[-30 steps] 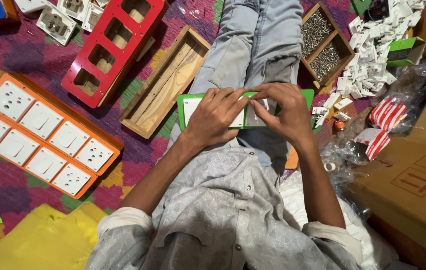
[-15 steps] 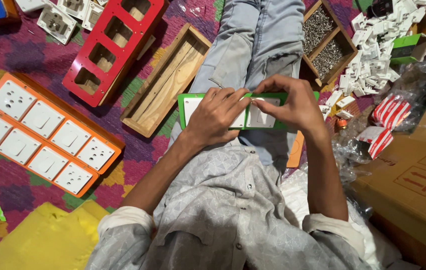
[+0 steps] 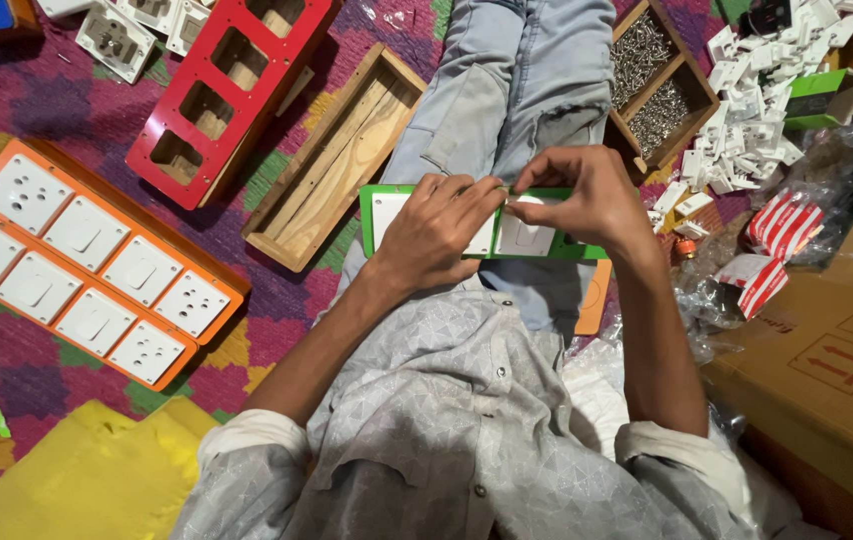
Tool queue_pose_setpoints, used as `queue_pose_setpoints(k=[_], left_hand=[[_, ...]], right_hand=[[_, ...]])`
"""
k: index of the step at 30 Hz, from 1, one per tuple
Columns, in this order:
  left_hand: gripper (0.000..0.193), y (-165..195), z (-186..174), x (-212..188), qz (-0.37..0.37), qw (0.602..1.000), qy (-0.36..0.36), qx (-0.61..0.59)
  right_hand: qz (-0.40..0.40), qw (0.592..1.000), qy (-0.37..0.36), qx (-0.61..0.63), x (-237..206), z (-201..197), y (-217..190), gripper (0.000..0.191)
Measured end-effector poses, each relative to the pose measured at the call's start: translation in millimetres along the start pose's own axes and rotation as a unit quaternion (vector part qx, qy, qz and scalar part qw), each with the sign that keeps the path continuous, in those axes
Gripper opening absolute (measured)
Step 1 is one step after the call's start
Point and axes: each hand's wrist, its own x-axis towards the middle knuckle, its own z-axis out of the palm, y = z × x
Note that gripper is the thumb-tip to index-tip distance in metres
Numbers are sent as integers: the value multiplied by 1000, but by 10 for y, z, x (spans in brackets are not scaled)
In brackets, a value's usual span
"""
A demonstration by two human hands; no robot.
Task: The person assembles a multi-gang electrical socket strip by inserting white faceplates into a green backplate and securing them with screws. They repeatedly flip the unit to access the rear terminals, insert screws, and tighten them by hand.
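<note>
While both hands (image 3: 507,215) grip a green switch plate (image 3: 537,240), patterned rug (image 3: 77,110) lies beneath

A single head-worn camera looks almost straight down over the person's own chest and lap, close enough that the shirt fills the lower frame. Both forearms run up from the bottom edge to the left hand (image 3: 437,235) and right hand (image 3: 577,200) near the centre. Beyond them the view takes in the patterned rug (image 3: 57,110) and the floor on both sides.
</note>
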Motion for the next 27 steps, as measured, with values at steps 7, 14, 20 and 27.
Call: queue_pose_setpoints(k=[7,14,20,27], left_hand=[[82,-4,23,-7,3,1000,2,3],[76,-15,21,10,9,1000,7,-6],[76,-24,33,9,9,1000,-10,2],[81,-40,-13,10,6,1000,3,14]], right_hand=[[0,1000,-18,9,42,-44,56,18],[-9,999,-22,35,88,-41,70,18],[-32,998,-22,45,88,-51,120,16],[-135,983,127,24,22,-37,167,16]])
